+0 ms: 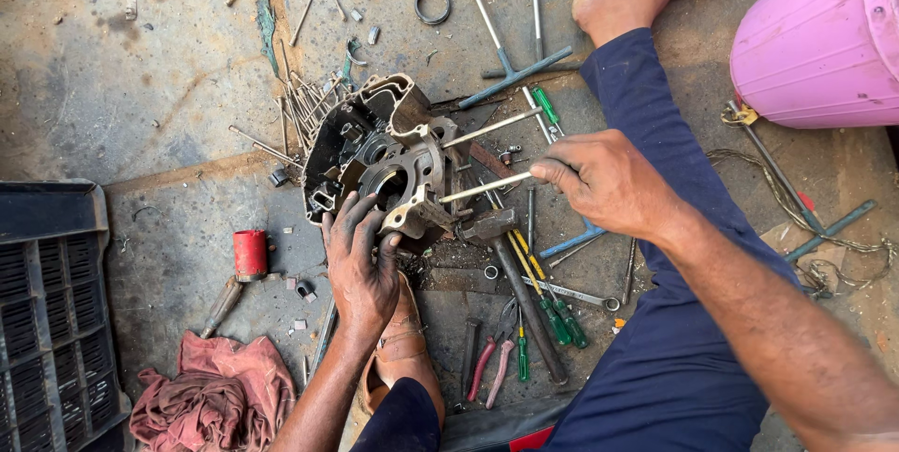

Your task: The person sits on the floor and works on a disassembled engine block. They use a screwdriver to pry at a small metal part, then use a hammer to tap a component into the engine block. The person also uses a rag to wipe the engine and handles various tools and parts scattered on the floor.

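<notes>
Grey cast metal, dark with oil and dirt, makes the engine crankcase half [379, 157] that stands on the concrete floor [140, 87] near the middle of the view, its open face turned up toward the camera, with round bearing holes and thin ribs inside. Two long bright studs stick out from it toward 3 o'clock. The left hand [361, 265], black with grease, lies at 6 o'clock of the case with fingers spread and bent over its lower edge, pressing on it, not closed around it. The right hand [604, 180], at 3 o'clock of the case, is clenched around the outer end of the lower stud [482, 189]. A hammer [520, 293] lies just below the case at 5 o'clock, beside green-handled screwdrivers [557, 316] and red pliers [492, 363]. At 8 o'clock stands a small red can [250, 253], and farther down a reddish rag [211, 396].
</notes>
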